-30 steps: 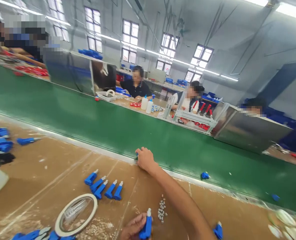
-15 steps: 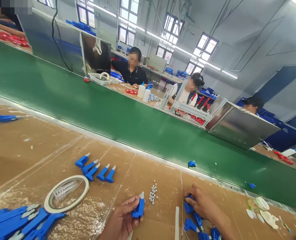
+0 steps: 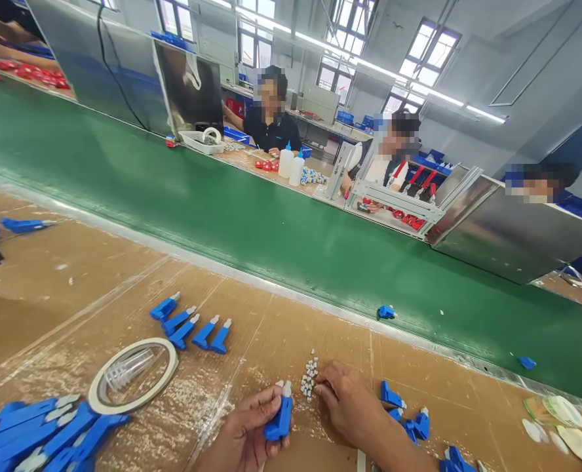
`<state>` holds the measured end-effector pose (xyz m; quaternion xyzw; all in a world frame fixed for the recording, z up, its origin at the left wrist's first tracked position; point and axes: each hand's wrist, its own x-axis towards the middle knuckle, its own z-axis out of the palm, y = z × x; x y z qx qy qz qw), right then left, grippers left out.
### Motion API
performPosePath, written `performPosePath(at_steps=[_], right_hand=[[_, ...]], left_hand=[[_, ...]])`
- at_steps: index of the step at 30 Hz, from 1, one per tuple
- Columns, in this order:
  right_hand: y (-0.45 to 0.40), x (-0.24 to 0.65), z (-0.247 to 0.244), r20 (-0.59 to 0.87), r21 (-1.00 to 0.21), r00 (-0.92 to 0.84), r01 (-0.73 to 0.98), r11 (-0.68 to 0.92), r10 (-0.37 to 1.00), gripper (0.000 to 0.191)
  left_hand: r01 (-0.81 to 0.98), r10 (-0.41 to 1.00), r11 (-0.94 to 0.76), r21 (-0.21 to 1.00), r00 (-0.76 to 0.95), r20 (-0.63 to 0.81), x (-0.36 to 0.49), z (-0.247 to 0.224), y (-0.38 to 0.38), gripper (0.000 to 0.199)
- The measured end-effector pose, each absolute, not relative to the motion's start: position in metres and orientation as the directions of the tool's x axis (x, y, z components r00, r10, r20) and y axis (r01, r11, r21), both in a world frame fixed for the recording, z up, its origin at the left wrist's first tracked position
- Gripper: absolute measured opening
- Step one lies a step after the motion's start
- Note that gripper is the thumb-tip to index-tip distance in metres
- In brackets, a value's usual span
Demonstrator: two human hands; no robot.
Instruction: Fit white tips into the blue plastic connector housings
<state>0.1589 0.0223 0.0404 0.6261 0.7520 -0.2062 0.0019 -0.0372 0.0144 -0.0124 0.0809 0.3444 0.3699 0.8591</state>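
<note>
Since half a second ago, the right hand has moved left from the scattered blue pieces to the cluster of small white parts, fingertips drawn together and touching them. Left hand rests low on the cardboard worktop, fingers clamped round a blue connector; its long axis stands near upright, white tip uppermost. Bare worktop lies between the hands and the green conveyor.
</note>
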Motion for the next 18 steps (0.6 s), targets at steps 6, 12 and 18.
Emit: performPosePath(at_steps=[6,12,18], right_hand=[[0.028,0.151,0.050,-0.358,-0.197,-0.219,0.968,0.156,0.908,0.022],[-0.001,0.160,0.068,-0.359,-0.747,-0.115,0.630,-0.211,0.926,0.014],[-0.040,0.158,0.040,-0.463,-0.882,-0.198,0.004,-0.472,0.864,0.054]], left_hand=[[-0.576,0.689,0.718,0.391,0.508,-0.517,-0.038,-0.017,0.012,0.033],[-0.485,0.648,0.760,0.432,0.616,-0.448,-0.040,-0.010,0.010,0.033],[-0.412,0.565,0.811,0.415,0.734,-0.376,-0.037,-0.008,0.002,0.030]])
